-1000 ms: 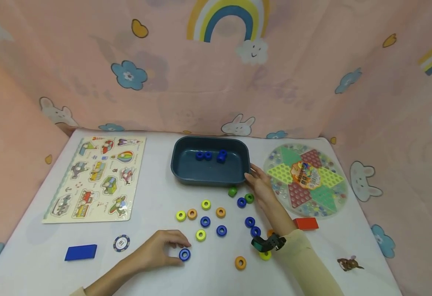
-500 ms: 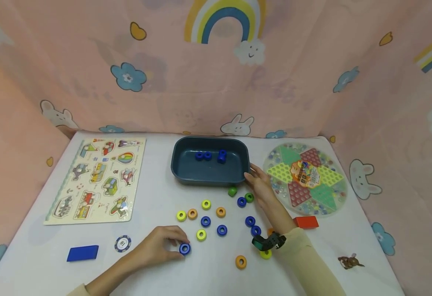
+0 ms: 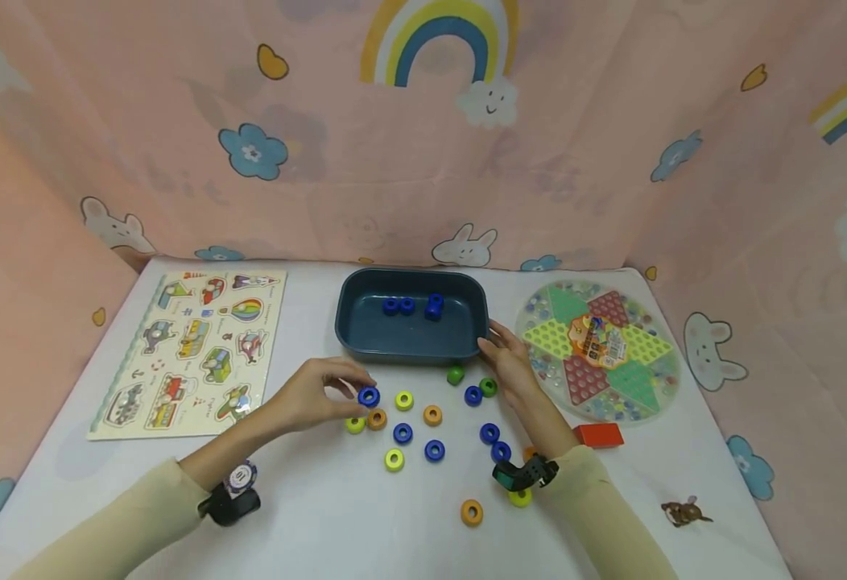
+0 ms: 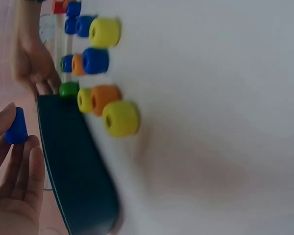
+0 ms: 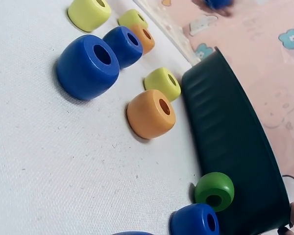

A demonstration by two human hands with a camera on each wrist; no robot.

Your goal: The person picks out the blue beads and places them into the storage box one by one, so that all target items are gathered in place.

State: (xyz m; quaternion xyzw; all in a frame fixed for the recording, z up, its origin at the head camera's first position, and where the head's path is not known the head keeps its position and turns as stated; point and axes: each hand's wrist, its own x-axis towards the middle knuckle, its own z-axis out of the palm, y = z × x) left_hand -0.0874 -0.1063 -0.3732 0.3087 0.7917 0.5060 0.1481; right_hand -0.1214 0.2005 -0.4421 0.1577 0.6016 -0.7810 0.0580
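Note:
My left hand point(image 3: 322, 395) pinches a blue bead point(image 3: 369, 396) between thumb and fingers. It is raised above the table, in front of the tray, and the bead point(image 4: 17, 128) shows at the fingertips in the left wrist view. My right hand point(image 3: 514, 366) holds the dark teal tray point(image 3: 409, 352) at its front right corner, with the thumb at the rim. Several blue beads point(image 3: 406, 305) lie inside the tray. A green bead point(image 5: 214, 191) sits right by the tray's wall, near a blue bead point(image 5: 193, 220).
Yellow, orange, blue and green beads lie scattered before the tray, among them an orange bead point(image 3: 471, 512). A picture puzzle board point(image 3: 192, 354) lies left, a round marble board point(image 3: 601, 350) right. A red block point(image 3: 599, 436), a poker chip point(image 3: 241, 477) and a small animal figure point(image 3: 686, 511) are nearer.
My left hand has lifted the blue bead from the near table and carried it forward toward the tray. The right hand stays at the tray's corner.

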